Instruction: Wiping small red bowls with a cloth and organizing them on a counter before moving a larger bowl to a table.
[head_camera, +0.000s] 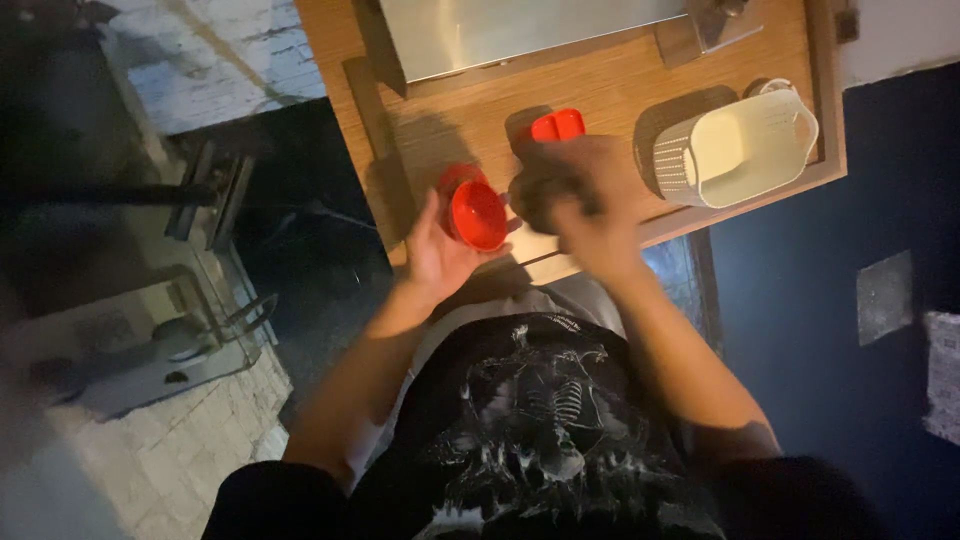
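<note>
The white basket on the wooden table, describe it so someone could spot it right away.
On the wooden table, look toward its right end, beyond the right hand. The white basket sits there, oval with ribbed sides and seemingly empty. The other small things nearby are red.

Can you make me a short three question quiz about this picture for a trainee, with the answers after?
1. True or false: the left hand holds a red bowl.
2. Which thing stands at the right end of the wooden table? A) a white ribbed basket B) a blue bucket C) a glass jar
3. What colour is the small thing on the table just beyond the right hand?

Key
1. True.
2. A, the white ribbed basket.
3. Red; the small red thing is partly hidden by the hand, and what the blurred right hand grips cannot be told.
</note>
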